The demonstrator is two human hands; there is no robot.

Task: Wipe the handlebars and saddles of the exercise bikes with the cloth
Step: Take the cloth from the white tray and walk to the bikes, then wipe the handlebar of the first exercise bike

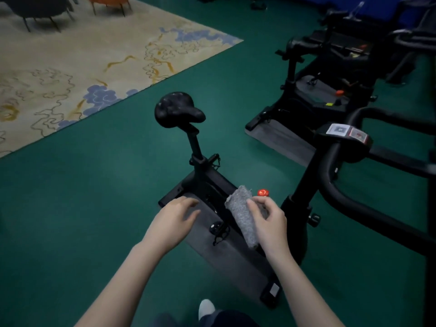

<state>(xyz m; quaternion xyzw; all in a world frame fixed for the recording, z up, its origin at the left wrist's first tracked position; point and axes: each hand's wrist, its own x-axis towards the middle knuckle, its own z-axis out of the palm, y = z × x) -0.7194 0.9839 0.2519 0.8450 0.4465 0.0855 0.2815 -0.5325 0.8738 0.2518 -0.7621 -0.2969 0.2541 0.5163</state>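
A black exercise bike stands in front of me on a grey mat. Its black saddle sits on a post up and left of my hands. Its black handlebars curve along the right side, with a small console on top. My right hand pinches a folded grey cloth over the bike's frame, just below a red knob. My left hand hovers beside it, fingers apart, holding nothing. Neither hand touches the saddle or the handlebars.
A second black exercise bike stands behind on the right, and more dark machines fill the top right. A beige patterned rug with chair legs covers the upper left. Green floor surrounds the bike. My shoe shows at the bottom.
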